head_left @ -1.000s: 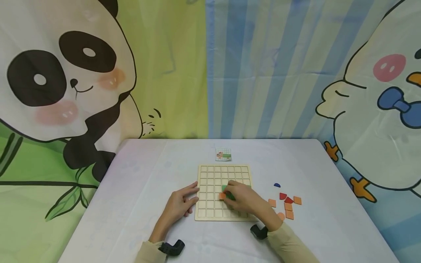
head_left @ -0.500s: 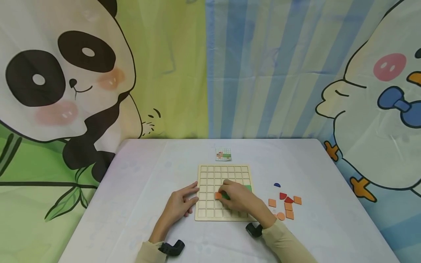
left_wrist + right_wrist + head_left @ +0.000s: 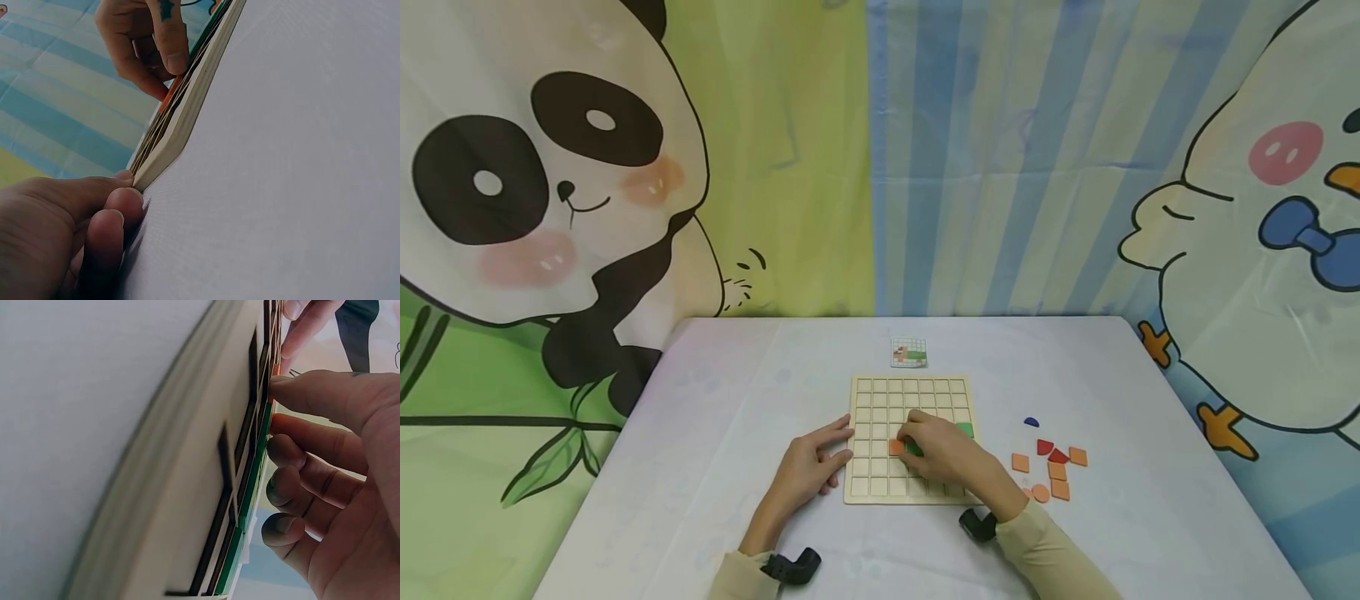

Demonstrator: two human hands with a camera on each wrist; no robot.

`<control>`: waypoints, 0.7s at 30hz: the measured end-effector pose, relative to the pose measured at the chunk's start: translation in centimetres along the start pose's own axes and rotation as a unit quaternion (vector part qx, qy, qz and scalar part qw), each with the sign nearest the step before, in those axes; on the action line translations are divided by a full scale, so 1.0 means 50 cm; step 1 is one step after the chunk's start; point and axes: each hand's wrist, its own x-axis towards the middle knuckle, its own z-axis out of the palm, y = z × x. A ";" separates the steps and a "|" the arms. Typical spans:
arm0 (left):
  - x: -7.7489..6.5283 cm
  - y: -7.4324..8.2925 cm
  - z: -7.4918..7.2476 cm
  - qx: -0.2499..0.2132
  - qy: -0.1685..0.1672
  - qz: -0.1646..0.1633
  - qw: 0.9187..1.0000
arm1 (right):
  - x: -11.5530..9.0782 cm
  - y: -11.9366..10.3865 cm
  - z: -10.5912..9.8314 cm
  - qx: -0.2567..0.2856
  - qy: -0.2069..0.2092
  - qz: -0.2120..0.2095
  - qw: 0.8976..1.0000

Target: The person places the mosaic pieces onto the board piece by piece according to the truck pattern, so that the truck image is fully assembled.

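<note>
A pale wooden grid board (image 3: 872,486) lies flat on the table. At its left edge, my left hand (image 3: 806,465) touches the rim with fingertips and thumb, as the left wrist view also shows. Over the board's middle, my right hand (image 3: 950,450) pinches a small orange tile (image 3: 896,447) between thumb and index finger, low against the grid. Beside it a green piece (image 3: 913,448) lies partly under the hand. Another green piece (image 3: 966,429) is at the board's right side. In the right wrist view, the other fingers (image 3: 284,487) are curled near the green strip.
To the board's right lie several orange squares (image 3: 1060,490), an orange disc (image 3: 1040,493), red pieces (image 3: 1058,457) and a blue half-disc (image 3: 1032,422). Behind the board is a small picture card (image 3: 909,352). All rest on a white-covered table (image 3: 737,375) before a printed curtain.
My right hand has slid the orange tile slightly left across the board, then stayed nearly still over the last half second. The left hand has not moved.
</note>
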 end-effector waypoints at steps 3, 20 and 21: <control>0.000 0.000 0.000 -0.001 0.001 0.001 1.000 | -0.001 -0.001 -0.001 0.001 0.001 -0.002 1.000; 0.001 0.001 0.003 0.008 0.011 0.001 1.000 | -0.047 0.026 -0.024 0.022 0.009 0.024 0.999; 0.001 0.001 0.003 0.008 0.012 0.001 1.000 | -0.053 0.029 -0.027 0.022 0.012 0.026 0.999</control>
